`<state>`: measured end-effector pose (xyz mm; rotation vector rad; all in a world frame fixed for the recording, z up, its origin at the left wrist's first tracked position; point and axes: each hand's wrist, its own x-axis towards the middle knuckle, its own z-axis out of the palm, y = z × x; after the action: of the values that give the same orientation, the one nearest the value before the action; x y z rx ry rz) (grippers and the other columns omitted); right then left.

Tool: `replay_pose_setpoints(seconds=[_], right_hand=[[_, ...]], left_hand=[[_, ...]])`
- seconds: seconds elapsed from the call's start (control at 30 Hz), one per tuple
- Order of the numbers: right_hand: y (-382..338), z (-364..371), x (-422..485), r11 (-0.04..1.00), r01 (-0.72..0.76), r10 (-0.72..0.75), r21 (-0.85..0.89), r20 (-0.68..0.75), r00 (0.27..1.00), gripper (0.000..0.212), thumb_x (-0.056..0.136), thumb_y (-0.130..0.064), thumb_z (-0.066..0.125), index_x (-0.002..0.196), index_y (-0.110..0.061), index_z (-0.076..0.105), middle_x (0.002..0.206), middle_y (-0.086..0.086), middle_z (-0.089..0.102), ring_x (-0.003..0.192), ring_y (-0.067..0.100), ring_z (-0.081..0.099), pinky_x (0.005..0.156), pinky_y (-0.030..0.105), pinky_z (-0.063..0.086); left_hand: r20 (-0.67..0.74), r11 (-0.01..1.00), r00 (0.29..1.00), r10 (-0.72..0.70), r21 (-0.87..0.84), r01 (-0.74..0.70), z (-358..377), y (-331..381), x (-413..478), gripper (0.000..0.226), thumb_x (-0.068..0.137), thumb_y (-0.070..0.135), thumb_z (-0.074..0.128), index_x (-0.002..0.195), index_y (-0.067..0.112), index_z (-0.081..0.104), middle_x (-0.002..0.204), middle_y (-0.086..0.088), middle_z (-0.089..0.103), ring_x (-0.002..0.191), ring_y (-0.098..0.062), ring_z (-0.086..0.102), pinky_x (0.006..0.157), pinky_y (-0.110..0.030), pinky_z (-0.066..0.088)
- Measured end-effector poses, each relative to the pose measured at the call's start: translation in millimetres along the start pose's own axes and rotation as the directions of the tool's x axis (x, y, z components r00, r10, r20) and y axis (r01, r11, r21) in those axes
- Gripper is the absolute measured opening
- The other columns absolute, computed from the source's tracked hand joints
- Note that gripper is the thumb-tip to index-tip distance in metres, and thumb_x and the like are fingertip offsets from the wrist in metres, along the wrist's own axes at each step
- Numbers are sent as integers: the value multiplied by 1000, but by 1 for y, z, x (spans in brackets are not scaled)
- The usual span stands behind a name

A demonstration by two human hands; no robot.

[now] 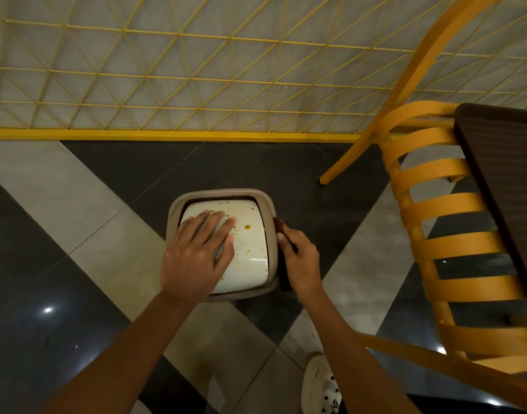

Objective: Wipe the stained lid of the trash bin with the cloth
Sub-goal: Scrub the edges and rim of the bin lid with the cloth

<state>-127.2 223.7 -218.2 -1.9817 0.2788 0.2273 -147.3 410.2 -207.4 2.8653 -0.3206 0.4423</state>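
Two bare forearms come up from the bottom edge, elbows cut off. Between them and low down sits a white shoe (pixel 319 383) with dark marks, its heel out of frame.

The left hand (pixel 196 252) lies flat on the lid (pixel 251 264) of the trash bin (pixel 173 216), fingers straight and slightly spread, palm covering the lid's near left part, so whatever is under it is hidden. The lid is white and domed, set inside the bin's tan rim. Orange-brown stains (pixel 248 227) dot the bare surface just right of the left fingertips and trail down toward the near edge.

The right hand (pixel 301 258) is curled round a dark cloth (pixel 283 279) just outside the bin's right rim. One end sticks out past the thumb, the other hangs below the palm; the middle is covered and the folds are too dim to read.

Right of the right hand stands a yellow slatted chair (pixel 435 204), partly under a dark tabletop (pixel 507 162) cut by the frame edge. Beyond both hands runs a yellow wire fence (pixel 196 70). Under everything is a floor (pixel 77 204) of grey and black tiles.
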Motion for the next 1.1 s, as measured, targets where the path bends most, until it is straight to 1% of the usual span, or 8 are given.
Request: replay_pose_setpoints(seconds=[0.2,0.3,0.47,0.57,0.7,0.87,0.97,1.1], right_hand=[[-9,1,13,984,-97,104,147,-37,994,27,90,-12,52,115,-13,62,101,-2,61,100,17,58,97,42,46],[-17,1,18,983,-55,65,177,-50,997,26,89,-13,53,113,-15,63,99,-5,62,101,17,58,96,41,47],[-7,-3,-38,986,28,-8,165,-124,992,25,89,-20,53,111,-26,62,101,-21,57,105,10,53,86,17,42],[-4,0,-60,981,27,4,194,-154,988,26,88,-21,54,110,-32,61,96,-32,53,104,5,51,86,17,39],[-21,0,-22,994,50,-39,100,-107,993,27,89,-18,53,113,-26,62,98,-23,52,106,12,51,91,22,42],[-32,1,-14,996,88,-89,-15,-75,993,28,90,-18,53,115,-27,60,104,-17,49,104,3,41,82,7,34],[-17,5,-46,994,50,-32,93,-185,982,28,89,-19,54,109,-38,56,102,-28,47,104,0,45,88,12,37],[1,26,-83,939,-121,216,323,-278,936,27,88,-21,54,110,-36,59,107,-23,51,107,3,50,99,34,43]], left_hand=[[-4,1000,1000,1,-4,-1,-2,1,2,42,93,35,38,121,13,60,121,-9,63,113,-27,57,97,-40,44],[-5,1000,1000,5,-1,-5,-2,2,1,42,94,35,37,121,13,59,121,-10,63,113,-28,57,97,-41,44],[4,1000,1000,8,-2,-7,-1,1,1,43,95,36,35,123,13,58,122,-10,62,114,-28,56,98,-41,43],[14,1000,1000,4,6,-4,0,0,0,43,95,35,35,123,13,58,122,-9,62,115,-27,56,97,-41,44],[14,1000,1000,2,-4,-2,-1,1,2,42,94,35,36,122,13,60,121,-10,62,113,-27,57,96,-41,46],[28,1000,1000,3,-12,-3,-1,-1,2,41,93,35,38,121,12,59,121,-10,62,113,-28,57,96,-43,46],[50,1000,999,1,-13,0,-1,0,2,42,94,35,38,121,12,60,121,-10,62,113,-28,57,95,-43,46],[95,999,995,-27,-15,28,-5,1,3,44,94,37,35,121,13,60,121,-9,63,113,-27,57,96,-40,46]])
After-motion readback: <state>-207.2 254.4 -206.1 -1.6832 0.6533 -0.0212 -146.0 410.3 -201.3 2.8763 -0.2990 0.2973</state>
